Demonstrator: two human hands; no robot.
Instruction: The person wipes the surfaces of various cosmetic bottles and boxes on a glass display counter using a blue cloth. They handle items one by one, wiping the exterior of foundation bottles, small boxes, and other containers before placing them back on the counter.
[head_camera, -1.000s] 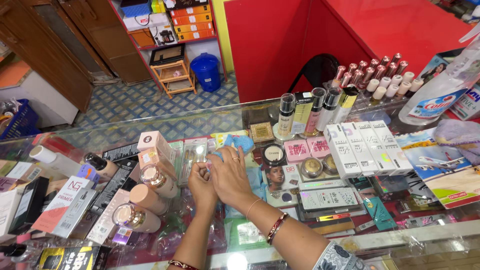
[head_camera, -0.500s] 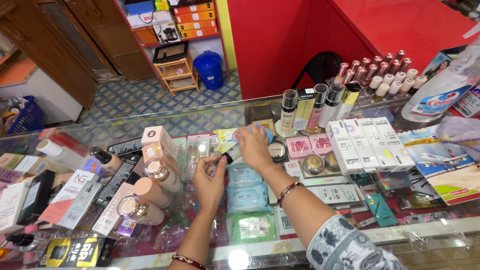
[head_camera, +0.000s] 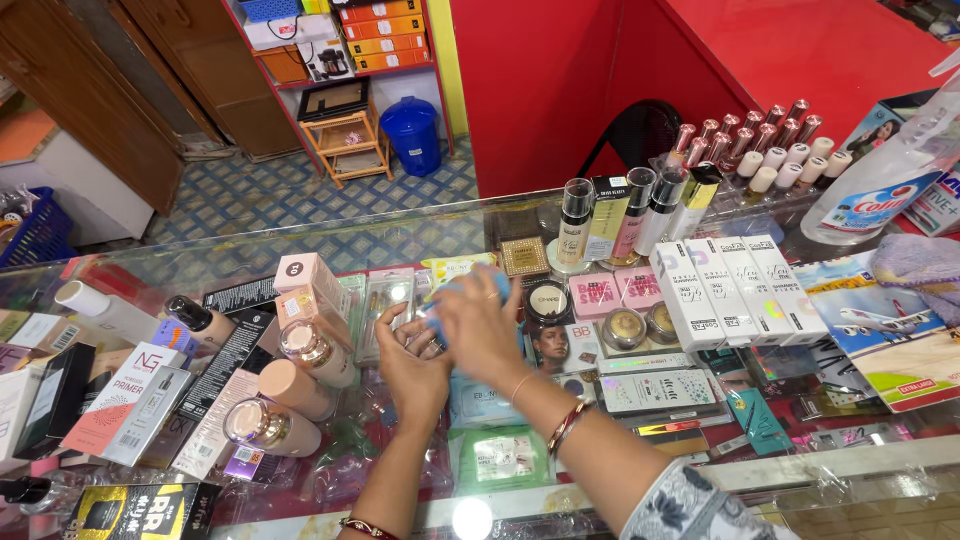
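While pressed together, both hands (head_camera: 450, 335) curled round light-blue item (head_camera: 497, 283), grip w/ fingers unclear

Left hand (head_camera: 408, 352) palm-up, fingers curled; right hand (head_camera: 480, 325) crossed over it, fingers bent.

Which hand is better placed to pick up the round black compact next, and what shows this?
Probably the right hand: it lies beside the round black compact, on the compact's side. The left hand sits farther away, behind the right.
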